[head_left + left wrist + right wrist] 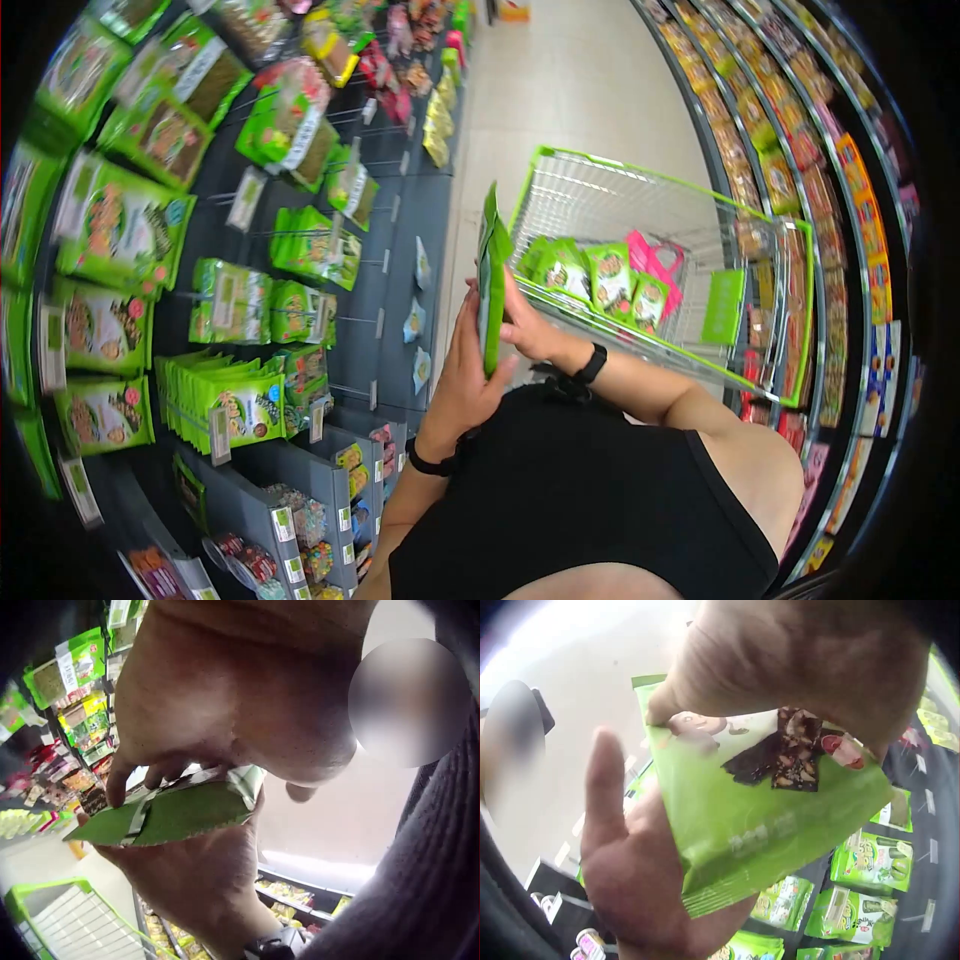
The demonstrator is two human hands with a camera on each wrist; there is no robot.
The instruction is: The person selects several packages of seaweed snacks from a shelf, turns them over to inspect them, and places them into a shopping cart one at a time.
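Both hands hold a flat green foil snack packet [491, 285] upright between them: the left hand [462, 375] cups it from below, the right hand [527, 328] grips its far side. Just beyond the right hand, a green-rimmed wire shopping cart [640, 210] carries several similar green packets [590, 275] and a pink bag [655, 262].

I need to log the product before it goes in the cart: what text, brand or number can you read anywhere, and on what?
Green packet held between both hands: faint pale print across its front, too blurred to read.
Hanging green packets on the shelf: print too small to read.
Shelf price tags: too small to read.
Packets in the cart: print too small to read.
No text is legible in any view.
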